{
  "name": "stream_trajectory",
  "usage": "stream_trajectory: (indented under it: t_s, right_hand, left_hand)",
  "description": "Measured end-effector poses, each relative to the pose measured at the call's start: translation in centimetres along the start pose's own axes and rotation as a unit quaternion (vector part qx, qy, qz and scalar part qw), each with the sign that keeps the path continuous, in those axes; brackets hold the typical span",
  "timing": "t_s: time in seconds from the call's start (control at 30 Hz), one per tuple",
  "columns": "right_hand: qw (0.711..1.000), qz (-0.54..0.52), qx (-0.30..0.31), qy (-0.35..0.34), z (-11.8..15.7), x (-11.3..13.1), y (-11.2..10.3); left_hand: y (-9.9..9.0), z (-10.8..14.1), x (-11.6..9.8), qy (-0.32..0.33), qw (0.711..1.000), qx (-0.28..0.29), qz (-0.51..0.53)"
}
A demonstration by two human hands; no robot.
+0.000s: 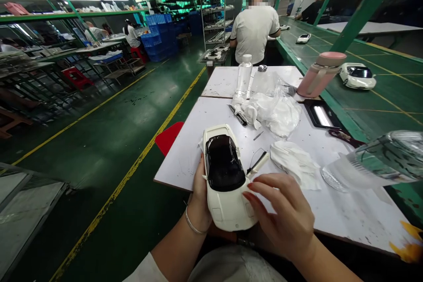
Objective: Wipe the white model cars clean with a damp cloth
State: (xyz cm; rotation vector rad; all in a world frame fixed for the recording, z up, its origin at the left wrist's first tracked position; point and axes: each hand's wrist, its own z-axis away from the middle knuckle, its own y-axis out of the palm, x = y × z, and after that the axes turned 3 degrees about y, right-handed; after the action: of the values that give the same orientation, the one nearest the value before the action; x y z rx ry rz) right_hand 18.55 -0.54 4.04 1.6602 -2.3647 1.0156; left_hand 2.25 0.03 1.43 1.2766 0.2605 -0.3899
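A white model car (pixel 228 207) with a black roof and windows is held tilted above the table's near edge, its front end towards me. My left hand (pixel 200 187) is wrapped around the car's left side, its fingers mostly hidden beneath. On the other side, my right hand (pixel 284 211) has thumb and index tips pinched close together against the car's front edge. Whatever lies between those fingertips is too small or hidden to make out. A narrow white-and-black piece (pixel 258 163) juts out beside the car, just beyond my right fingers; whether it is attached, I cannot tell.
Crumpled white cloth (pixel 292 161), plastic wrapping (pixel 280 112) and a thin tool (pixel 258 135) lie on the white table (pixel 185 141). Clear bottles (pixel 243 75), a pink flask (pixel 320 75) and a large clear container (pixel 380 158) stand around. Beyond, a green conveyor carries white cars (pixel 358 76); a person (pixel 254 31) stands ahead.
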Motion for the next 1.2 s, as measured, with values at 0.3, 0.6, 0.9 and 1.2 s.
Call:
stream_trajectory:
  t_s: [0.3,0.6,0.9,1.2]
  right_hand:
    - [0.976,0.094,0.191,-0.053,-3.1,1.7,4.3]
    - [0.98,0.103,0.169,-0.027,-2.8,0.4,5.6]
    - [0.985,0.027,0.157,-0.065,-2.2,-0.5,5.2]
    - [0.982,-0.019,0.16,-0.094,-1.3,-1.0,5.0]
  left_hand:
    - [0.0,-0.3,0.0,0.054,0.99,-0.111,0.064]
    - [-0.4,-1.5,0.2,0.11,0.979,-0.123,0.123]
    - [-1.0,-1.6,0.2,0.112,0.977,-0.121,0.136]
    - [-0.5,-1.2,-0.6,0.052,0.983,-0.115,0.137]
